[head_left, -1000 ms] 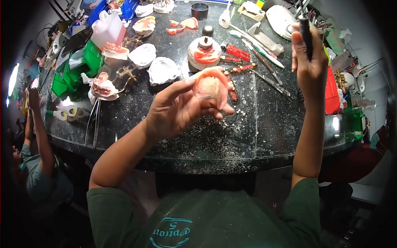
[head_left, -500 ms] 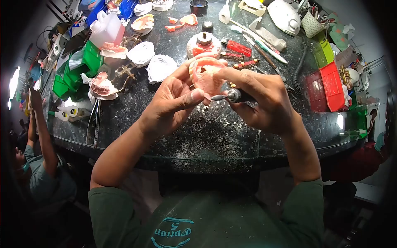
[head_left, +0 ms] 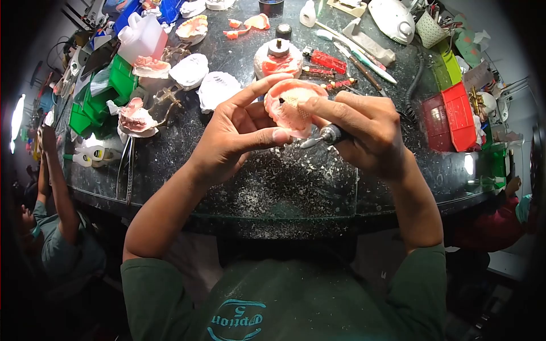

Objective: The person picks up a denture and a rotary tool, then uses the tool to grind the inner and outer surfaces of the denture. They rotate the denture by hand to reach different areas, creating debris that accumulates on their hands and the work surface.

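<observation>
Pinched between the thumb and fingers of my left hand is a pink denture plate, its curved rim turned away from me. My right hand is closed on a rotary handpiece with a grey oval bur. The bur lies just below the plate's lower right edge; whether they touch I cannot tell. A right fingertip rests against the plate's right side. Pale shavings are scattered on the dark bench under both hands.
Behind the plate stands a round flask with pink material. White casts and pink models lie left, near green bins. Red tools and a red bin are right. Other people are at both sides.
The denture plate has tilted, showing more of its inner surface, and moved slightly right. The handpiece has shifted right and a little down. The view has shifted slightly.
</observation>
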Demonstrator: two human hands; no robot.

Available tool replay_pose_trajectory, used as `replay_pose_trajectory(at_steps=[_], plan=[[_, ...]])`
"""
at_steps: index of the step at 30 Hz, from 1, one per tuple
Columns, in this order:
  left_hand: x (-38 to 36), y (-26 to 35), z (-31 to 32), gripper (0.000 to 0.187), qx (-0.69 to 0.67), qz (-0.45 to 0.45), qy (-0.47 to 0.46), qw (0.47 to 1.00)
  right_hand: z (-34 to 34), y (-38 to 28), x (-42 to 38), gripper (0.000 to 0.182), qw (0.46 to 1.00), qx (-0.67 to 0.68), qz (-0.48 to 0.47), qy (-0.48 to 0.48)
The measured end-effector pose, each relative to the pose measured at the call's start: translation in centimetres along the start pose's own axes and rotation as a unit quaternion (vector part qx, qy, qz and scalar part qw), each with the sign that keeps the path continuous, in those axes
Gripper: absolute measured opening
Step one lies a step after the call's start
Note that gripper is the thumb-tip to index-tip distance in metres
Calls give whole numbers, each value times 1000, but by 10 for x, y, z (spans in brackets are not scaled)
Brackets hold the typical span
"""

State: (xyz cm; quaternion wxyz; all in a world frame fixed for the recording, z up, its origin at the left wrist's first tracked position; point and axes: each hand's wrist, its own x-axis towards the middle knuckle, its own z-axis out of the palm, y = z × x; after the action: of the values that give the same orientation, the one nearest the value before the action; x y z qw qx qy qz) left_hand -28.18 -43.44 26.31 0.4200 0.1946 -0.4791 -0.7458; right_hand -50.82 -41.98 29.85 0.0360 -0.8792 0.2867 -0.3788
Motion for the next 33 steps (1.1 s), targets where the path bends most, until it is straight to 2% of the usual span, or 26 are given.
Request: replay_pose_trajectory(at_steps=[6, 9, 11, 12, 13, 16, 20, 24, 33], plan=[[0, 3, 0, 67, -31, -28, 10, 999, 0, 8, -2, 45, 999, 0, -44, 10], [1, -1, -4, 65, -10, 10, 17, 1000, -1, 11, -1, 37, 999, 2, -36, 17], [0, 2, -4, 64, 16, 18, 27, 999, -11, 4, 6, 30, 998, 8, 67, 17], [0, 3, -3, 63, 27, 20, 32, 999, -10, 8, 4, 30, 996, -12, 86, 30], [-1, 2, -2, 63, 42, 28, 36, 998, -9, 13, 2, 37, 993, -32, 106, 41], [0, 2, 0, 63, 80, 52, 45, 994, -13, 4, 1, 61, 966, -154, 194, -70], [-3, -1, -1, 63, 101, 61, 54, 992, -9, -4, 6, 63, 942, -160, 268, -126], [-3, -1, 1, 63, 119, 74, 67, 988, -2, 0, -1, 63, 962, -137, 226, -71], [-3, -2, -1, 61, 122, 86, 116, 982, -3, -9, 1, 64, 953, -165, 215, -139]])
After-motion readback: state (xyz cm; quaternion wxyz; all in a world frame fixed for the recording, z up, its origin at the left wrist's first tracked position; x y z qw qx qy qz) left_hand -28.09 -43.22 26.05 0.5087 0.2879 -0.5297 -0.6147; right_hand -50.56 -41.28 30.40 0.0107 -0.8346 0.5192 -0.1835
